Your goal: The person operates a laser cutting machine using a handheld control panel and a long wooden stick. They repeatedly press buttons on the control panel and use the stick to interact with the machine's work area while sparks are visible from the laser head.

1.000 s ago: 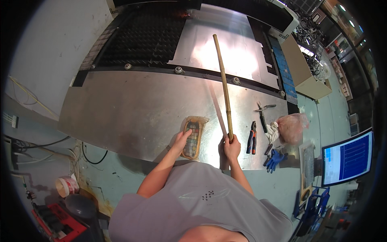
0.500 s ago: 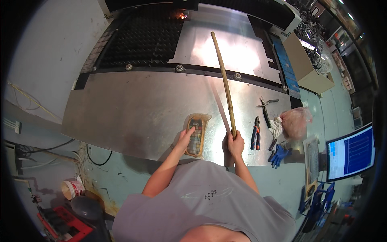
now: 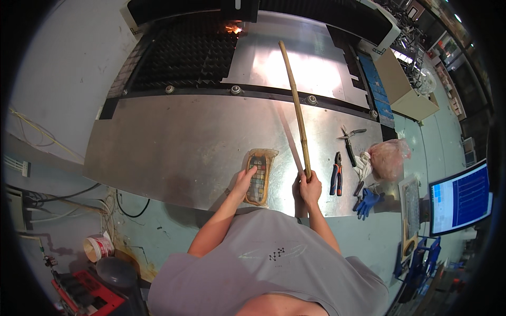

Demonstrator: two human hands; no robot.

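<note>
My right hand [image 3: 311, 188] is closed round the lower end of a bamboo stick [image 3: 297, 105], which points away from me over the metal sheet. My left hand [image 3: 244, 181] grips the left side of a remote control [image 3: 258, 181] with coloured buttons, wrapped in yellowed clear plastic. Its thumb rests on the upper buttons; the other fingers are mostly hidden. Right of the stick lie pliers [image 3: 336, 174] with dark and orange handles, and beyond them dark-handled cutters [image 3: 348, 145]. A blue glove [image 3: 366, 203] is nearer the sheet's front edge.
Past the sheet [image 3: 158, 142], a cutting machine's gantry [image 3: 327, 16] spans the slatted bed [image 3: 184, 55], with sparks [image 3: 233, 29] below its head. A bright metal plate [image 3: 295, 63] covers the bed's right part. A pink plastic bag [image 3: 390, 158], keyboard [image 3: 410, 203] and monitor [image 3: 459, 200] are at right.
The sparks look larger and the gantry shows lower in the picture. The whole view has shifted slightly; both hands keep their hold on the remote control and the stick.
</note>
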